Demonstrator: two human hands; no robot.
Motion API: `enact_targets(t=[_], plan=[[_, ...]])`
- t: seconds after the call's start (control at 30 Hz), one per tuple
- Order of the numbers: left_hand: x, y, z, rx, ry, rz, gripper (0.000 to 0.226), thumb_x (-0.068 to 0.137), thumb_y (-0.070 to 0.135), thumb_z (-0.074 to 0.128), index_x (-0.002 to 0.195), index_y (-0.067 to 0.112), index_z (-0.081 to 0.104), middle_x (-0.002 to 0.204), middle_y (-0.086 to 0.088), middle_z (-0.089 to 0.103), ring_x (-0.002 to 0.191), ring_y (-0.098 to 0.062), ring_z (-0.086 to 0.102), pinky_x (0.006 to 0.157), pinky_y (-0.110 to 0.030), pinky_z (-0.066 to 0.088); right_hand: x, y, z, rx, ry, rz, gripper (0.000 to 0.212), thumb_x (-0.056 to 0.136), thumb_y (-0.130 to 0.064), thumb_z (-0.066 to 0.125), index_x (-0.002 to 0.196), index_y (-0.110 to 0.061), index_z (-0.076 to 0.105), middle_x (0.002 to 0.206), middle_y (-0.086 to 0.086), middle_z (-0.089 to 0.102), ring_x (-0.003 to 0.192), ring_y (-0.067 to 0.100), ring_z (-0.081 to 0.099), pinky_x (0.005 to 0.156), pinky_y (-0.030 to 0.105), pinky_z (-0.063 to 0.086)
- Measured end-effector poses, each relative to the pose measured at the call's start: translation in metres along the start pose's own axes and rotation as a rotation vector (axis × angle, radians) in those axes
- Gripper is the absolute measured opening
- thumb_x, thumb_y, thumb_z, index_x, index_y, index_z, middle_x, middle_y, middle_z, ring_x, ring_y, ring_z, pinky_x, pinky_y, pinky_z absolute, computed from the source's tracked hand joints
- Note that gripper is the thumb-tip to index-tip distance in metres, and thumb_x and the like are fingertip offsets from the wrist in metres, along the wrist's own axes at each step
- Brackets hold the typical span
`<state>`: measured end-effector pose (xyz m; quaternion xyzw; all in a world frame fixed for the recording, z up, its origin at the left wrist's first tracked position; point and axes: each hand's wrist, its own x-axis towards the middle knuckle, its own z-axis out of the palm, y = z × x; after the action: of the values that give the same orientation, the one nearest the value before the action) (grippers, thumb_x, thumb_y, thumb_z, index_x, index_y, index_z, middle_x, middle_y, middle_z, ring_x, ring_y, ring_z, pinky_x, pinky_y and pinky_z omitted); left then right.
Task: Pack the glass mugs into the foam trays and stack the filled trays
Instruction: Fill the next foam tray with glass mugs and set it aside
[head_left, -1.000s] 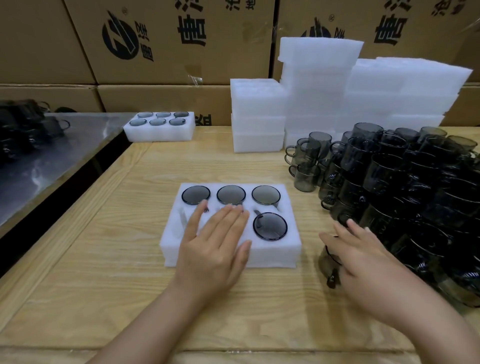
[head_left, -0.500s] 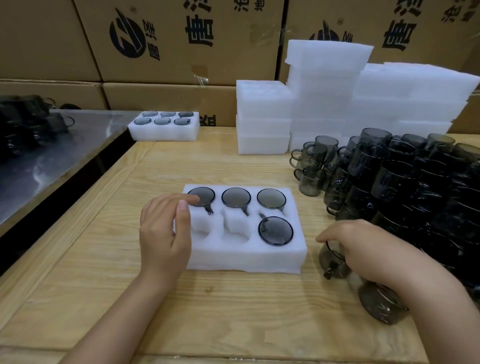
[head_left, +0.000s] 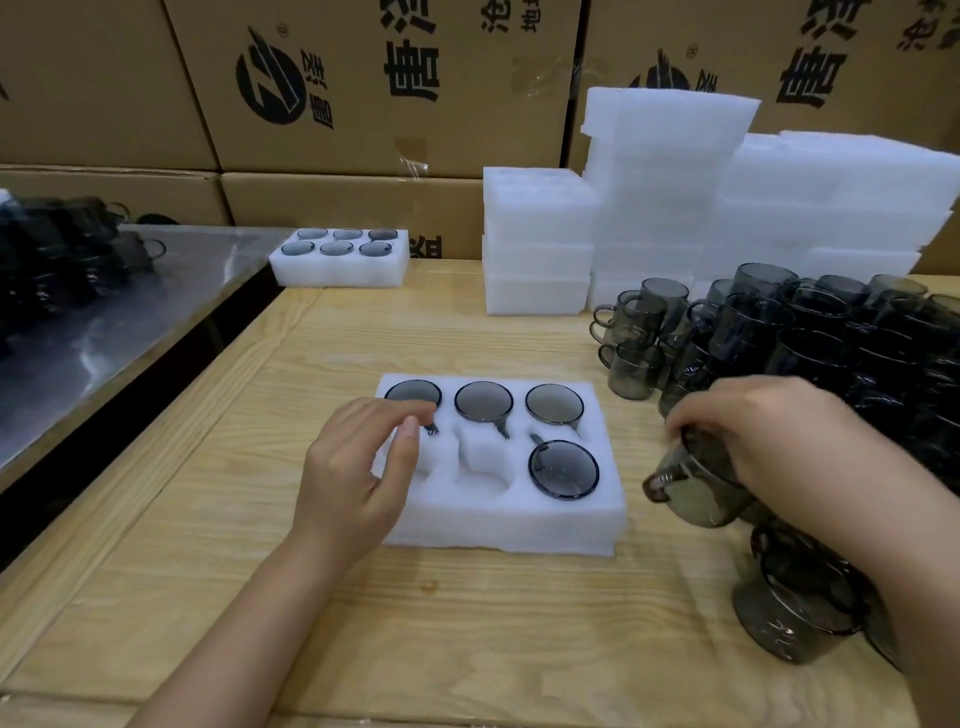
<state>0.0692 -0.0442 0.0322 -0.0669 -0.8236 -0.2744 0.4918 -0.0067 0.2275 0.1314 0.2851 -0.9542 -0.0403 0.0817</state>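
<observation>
**Fifth mug down, handle to the slot**

Take twelve o'clock as straight away across the worktop (head_left: 467, 639). At ten o'clock, well apart, leave the filled tray (head_left: 340, 273) of six for stacking later. Nearer, note the left hand (head_left: 353, 483) hovering over the nine o'clock end of the foam tray (head_left: 498, 525), fingers (head_left: 408, 447) loosely curled, slightly apart, gripping nothing. Better laid flat on bare foam at that edge, to pin so light a block against sliding, and drawn clear of the pocket under the thumb.

Count four seated mugs (head_left: 484, 401), bottoms up: three along the twelve o'clock row, one at the five o'clock corner. Fill the two empty pockets (head_left: 483, 470) in the six o'clock row next, probably the middle one first, being nearest the incoming load. Past the tray at one o'clock, fresh foam stacks (head_left: 665, 156) within reach for the next round.

At three o'clock, just beside the tray, find the right hand (head_left: 769, 447) clamped from above on a smoky glass mug (head_left: 696, 493), tilted, handle toward the tray; cannot tell whether lifted off the wood. Turn mouth down, swing the handle toward eleven o'clock to match the neighbour's slot, and lower straight. Avoid clinking the seated glass, then press flush. Mind the forearm near the loose mug (head_left: 800, 608) at five o'clock and the mug pile (head_left: 831, 358) at two o'clock.
</observation>
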Motion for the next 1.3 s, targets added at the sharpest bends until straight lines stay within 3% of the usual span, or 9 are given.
enact_targets(t=[0.1, 0.27, 0.43, 0.57, 0.73, 0.87, 1.03, 1.13, 1.3], plan=[[0.006, 0.011, -0.001, -0.109, -0.039, -0.036, 0.029, 0.091, 0.023, 0.05, 0.114, 0.009, 0.061, 0.1, 0.003, 0.068, 0.092, -0.011, 0.064, 0.082, -0.037, 0.051, 0.005, -0.016, -0.012, 0.318, 0.178, 0.017, 0.043, 0.082, 0.002, 0.049, 0.098, -0.033, 0.07, 0.094, -0.006, 0.067, 0.093, 0.019, 0.06, 0.081, 0.034, 0.049], [0.004, 0.026, 0.006, -0.186, -0.163, -0.058, 0.059, 0.076, 0.04, 0.068, 0.128, 0.027, 0.044, 0.116, 0.013, 0.06, 0.101, -0.009, 0.062, 0.087, -0.036, 0.051, 0.031, -0.065, -0.003, 0.561, 0.207, 0.012, 0.047, 0.084, 0.004, 0.049, 0.103, -0.034, 0.07, 0.098, -0.003, 0.071, 0.099, 0.016, 0.061, 0.087, 0.032, 0.048], [-0.001, 0.024, 0.009, -0.231, -0.244, -0.182, 0.079, 0.065, 0.048, 0.073, 0.133, 0.041, 0.033, 0.11, 0.022, 0.054, 0.105, -0.006, 0.057, 0.098, -0.027, 0.043, 0.046, -0.098, 0.019, 0.714, 0.243, 0.038, 0.041, 0.087, -0.003, 0.05, 0.109, -0.032, 0.069, 0.099, -0.003, 0.071, 0.097, 0.013, 0.06, 0.081, 0.022, 0.043], [0.001, 0.017, 0.007, -0.178, -0.264, -0.261, 0.09, 0.065, 0.049, 0.073, 0.138, 0.041, 0.019, 0.111, 0.03, 0.051, 0.11, 0.02, 0.044, 0.098, -0.004, 0.027, 0.052, -0.102, 0.034, 0.953, 0.318, 0.041, 0.027, 0.09, -0.015, 0.056, 0.108, -0.029, 0.069, 0.089, -0.018, 0.069, 0.072, -0.006, 0.055, 0.069, 0.002, 0.035], [0.001, 0.008, 0.002, -0.32, -0.307, -0.397, 0.095, 0.069, 0.046, 0.073, 0.14, 0.045, 0.01, 0.114, 0.033, 0.058, 0.118, 0.014, 0.047, 0.097, -0.003, 0.028, 0.044, -0.094, 0.052, 1.47, 0.011, -0.208, 0.047, 0.08, -0.031, 0.066, 0.124, -0.032, 0.052, 0.117, -0.016, 0.063, 0.114, 0.0, 0.054, 0.095, 0.028, 0.046], [0.002, 0.011, 0.004, -0.253, -0.397, -0.315, 0.098, 0.075, 0.048, 0.066, 0.143, 0.033, -0.003, 0.111, 0.051, 0.049, 0.117, 0.026, 0.037, 0.094, 0.003, 0.023, 0.046, -0.092, 0.063, 1.563, 0.098, -0.153, 0.052, 0.065, -0.021, 0.075, 0.114, -0.03, 0.059, 0.11, -0.004, 0.067, 0.107, 0.009, 0.061, 0.093, 0.033, 0.047], [0.002, 0.016, 0.005, -0.004, -0.334, -0.071, 0.081, 0.078, 0.049, 0.059, 0.143, 0.012, 0.031, 0.127, 0.004, 0.058, 0.115, -0.005, 0.05, 0.099, -0.016, 0.034, 0.045, -0.085, 0.071, 1.45, 0.17, -0.04, 0.059, 0.049, -0.031, 0.084, 0.104, -0.034, 0.061, 0.1, -0.015, 0.068, 0.091, 0.004, 0.064, 0.086, 0.029, 0.05], [0.001, 0.013, 0.005, 0.074, -0.356, -0.024, 0.069, 0.079, 0.049, 0.059, 0.135, 0.012, 0.047, 0.131, -0.002, 0.059, 0.115, -0.01, 0.051, 0.099, -0.027, 0.035, 0.044, -0.086, 0.073, 1.358, 0.169, -0.012, 0.062, 0.045, -0.037, 0.087, 0.1, -0.037, 0.058, 0.098, -0.018, 0.065, 0.091, 0.003, 0.062, 0.084, 0.023, 0.049], [0.0, 0.01, 0.002, 0.141, -0.435, -0.046, 0.068, 0.079, 0.045, 0.056, 0.137, 0.01, 0.048, 0.118, 0.003, 0.064, 0.112, -0.008, 0.052, 0.1, -0.04, 0.04, 0.043, -0.099, 0.072, 1.21, 0.215, -0.06, 0.057, 0.054, -0.03, 0.089, 0.094, -0.045, 0.051, 0.098, -0.036, 0.052, 0.091, -0.007, 0.053, 0.075, 0.003, 0.038]])
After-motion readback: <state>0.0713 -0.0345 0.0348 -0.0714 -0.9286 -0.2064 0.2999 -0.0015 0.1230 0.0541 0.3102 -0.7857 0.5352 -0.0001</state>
